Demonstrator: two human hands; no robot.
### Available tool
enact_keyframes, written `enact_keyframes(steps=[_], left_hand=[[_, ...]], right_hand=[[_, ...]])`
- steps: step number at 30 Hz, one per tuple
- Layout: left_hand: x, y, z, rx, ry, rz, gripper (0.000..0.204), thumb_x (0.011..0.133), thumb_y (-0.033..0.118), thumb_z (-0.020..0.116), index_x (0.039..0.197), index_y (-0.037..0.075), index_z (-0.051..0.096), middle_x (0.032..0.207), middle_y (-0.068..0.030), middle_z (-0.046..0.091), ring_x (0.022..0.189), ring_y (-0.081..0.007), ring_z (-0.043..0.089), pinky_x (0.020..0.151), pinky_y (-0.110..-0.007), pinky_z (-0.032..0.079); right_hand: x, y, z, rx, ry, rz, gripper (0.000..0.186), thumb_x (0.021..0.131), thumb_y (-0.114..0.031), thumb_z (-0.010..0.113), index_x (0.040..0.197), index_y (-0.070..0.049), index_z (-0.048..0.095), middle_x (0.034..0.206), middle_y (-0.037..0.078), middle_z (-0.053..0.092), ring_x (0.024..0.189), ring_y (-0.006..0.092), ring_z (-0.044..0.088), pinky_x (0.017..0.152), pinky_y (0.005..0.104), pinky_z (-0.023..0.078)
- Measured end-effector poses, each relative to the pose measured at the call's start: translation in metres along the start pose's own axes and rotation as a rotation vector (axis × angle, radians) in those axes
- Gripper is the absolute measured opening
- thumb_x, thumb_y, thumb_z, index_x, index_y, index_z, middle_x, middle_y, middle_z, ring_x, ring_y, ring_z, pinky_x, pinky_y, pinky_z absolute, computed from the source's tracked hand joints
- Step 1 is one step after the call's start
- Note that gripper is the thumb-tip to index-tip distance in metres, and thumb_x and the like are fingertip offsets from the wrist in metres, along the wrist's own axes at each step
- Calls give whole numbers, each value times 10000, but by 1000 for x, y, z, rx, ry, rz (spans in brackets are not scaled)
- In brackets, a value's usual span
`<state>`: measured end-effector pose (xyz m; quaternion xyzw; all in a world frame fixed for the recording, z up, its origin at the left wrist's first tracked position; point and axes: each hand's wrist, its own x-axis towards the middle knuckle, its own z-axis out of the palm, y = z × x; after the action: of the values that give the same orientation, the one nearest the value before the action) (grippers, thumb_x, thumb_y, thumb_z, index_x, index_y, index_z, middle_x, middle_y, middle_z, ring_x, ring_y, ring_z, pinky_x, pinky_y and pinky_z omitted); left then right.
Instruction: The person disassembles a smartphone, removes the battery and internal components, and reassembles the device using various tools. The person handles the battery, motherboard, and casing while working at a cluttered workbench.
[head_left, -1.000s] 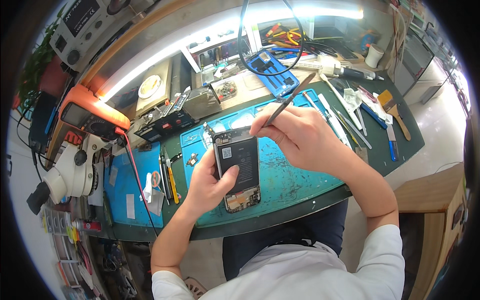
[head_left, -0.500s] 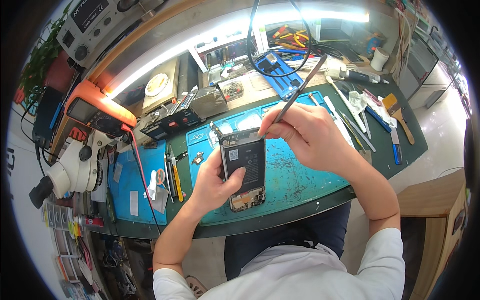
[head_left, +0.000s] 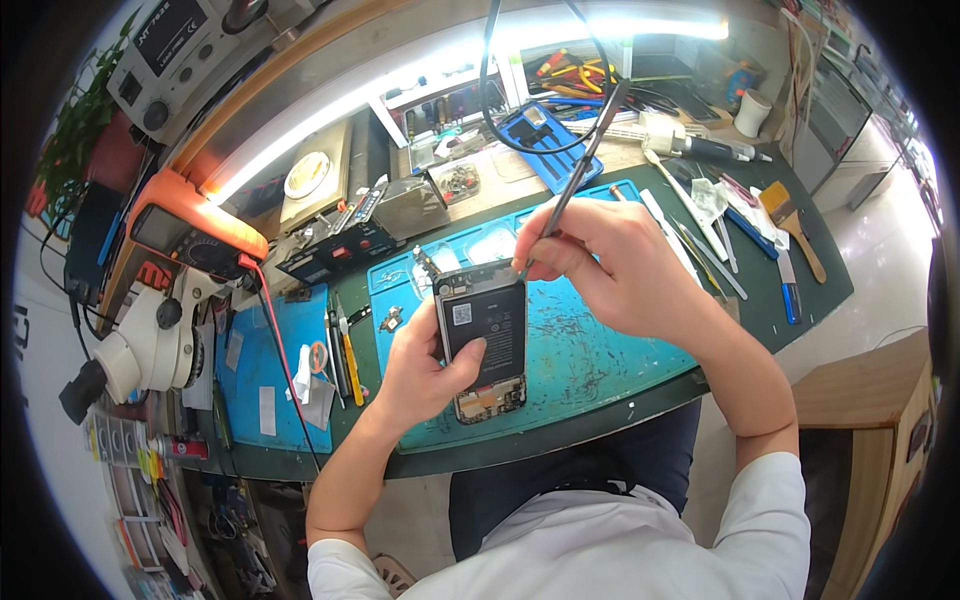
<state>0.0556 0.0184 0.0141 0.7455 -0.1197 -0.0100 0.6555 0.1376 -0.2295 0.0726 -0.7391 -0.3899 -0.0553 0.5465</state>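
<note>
Black wraps the flat battery that fills the middle of an opened smartphone, with bare circuitry showing at the end nearer the body. The phone is over the left part of a blue work mat. The left hand is clamped on the phone's left edge, its thumb lying across the battery and its other fingers mostly hidden behind. The right hand has its thumb and fingertips pinched together on a slender dark hand tool, whose lower tip is at the phone's upper right corner; whether it touches there cannot be told.

Compared with half a second ago, the tool stands more upright, its upper end swung to the left; a full second ago it leaned over to the right further still. The left hand's grip looks unchanged, thumb on the battery as before. A small loose circuit part lies left of the phone, just as earlier. Farther off, the orange multimeter, the blue plastic case and the wooden-handled brush also keep their places on the bench.
</note>
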Motion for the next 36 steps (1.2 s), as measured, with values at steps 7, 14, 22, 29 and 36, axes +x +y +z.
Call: enact_keyframes(steps=[7,14,22,29,36], left_hand=[[1,2,0,15,-17,-3,477,934,-40,662,1399,-41,558,1196,-73,692,1052,-110,663,944,-293,557],[1,4,1,41,-19,16,465,928,-33,665,1383,-46,571,1171,-69,691,1039,-108,662,926,-292,563],[0,-5,-2,72,-18,74,468,920,-16,686,1373,-50,571,1180,-74,693,1042,-111,665,922,-293,568],[-2,-17,-13,48,-10,142,414,920,9,725,1301,-65,582,1132,-97,725,999,-126,691,889,-293,581],[-1,-10,-7,184,138,391,718,905,0,745,1540,0,409,1317,-201,645,1175,-269,682,967,-375,581]], right_hand=[[1,-5,-4,45,-20,112,116,1048,-32,590,1039,27,690,911,80,774,853,161,779,798,300,630],[1,-7,-6,99,-24,178,137,1061,-60,594,1060,34,693,921,84,774,868,157,775,813,304,631],[-4,-19,-6,63,3,178,141,1055,-79,605,1055,31,693,912,102,774,846,171,780,814,305,621],[-9,-22,-1,-106,47,-55,97,1020,-77,625,1028,-17,701,915,96,747,856,234,752,724,346,567],[-16,-50,25,-346,130,-246,84,940,-17,680,1012,-32,640,857,104,636,720,328,671,596,405,532]])
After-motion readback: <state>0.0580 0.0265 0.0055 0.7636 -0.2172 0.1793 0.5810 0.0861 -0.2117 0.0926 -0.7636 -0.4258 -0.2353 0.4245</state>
